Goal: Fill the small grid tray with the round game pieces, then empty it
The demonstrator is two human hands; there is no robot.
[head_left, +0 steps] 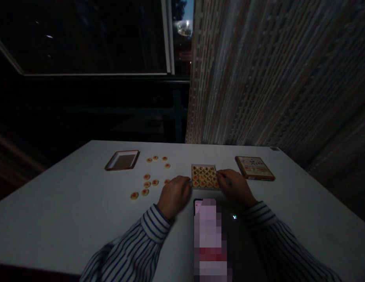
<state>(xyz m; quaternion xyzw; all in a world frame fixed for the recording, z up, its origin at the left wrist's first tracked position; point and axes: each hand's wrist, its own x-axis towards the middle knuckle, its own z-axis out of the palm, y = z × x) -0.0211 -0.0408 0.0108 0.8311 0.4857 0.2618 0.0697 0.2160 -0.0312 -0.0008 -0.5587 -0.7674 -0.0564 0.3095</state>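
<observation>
A small square tray (pixel 204 167) packed with round game pieces marked in red and black lies on the white table (pixel 67 219). My left hand (pixel 174 194) rests at its left edge, fingers curled against the tray's side. At the tray's right edge sits my right hand (pixel 234 187), its fingers bent onto the corner. Several loose round pieces (pixel 147 184) lie scattered on the table to the left of my left hand. Both sleeves are striped.
An empty box half (pixel 122 160) with a dark inside lies at the back left. The printed box lid (pixel 254 167) lies at the back right. A blurred phone (pixel 210 239) lies between my forearms. A woven curtain hangs at the right; a dark window is behind.
</observation>
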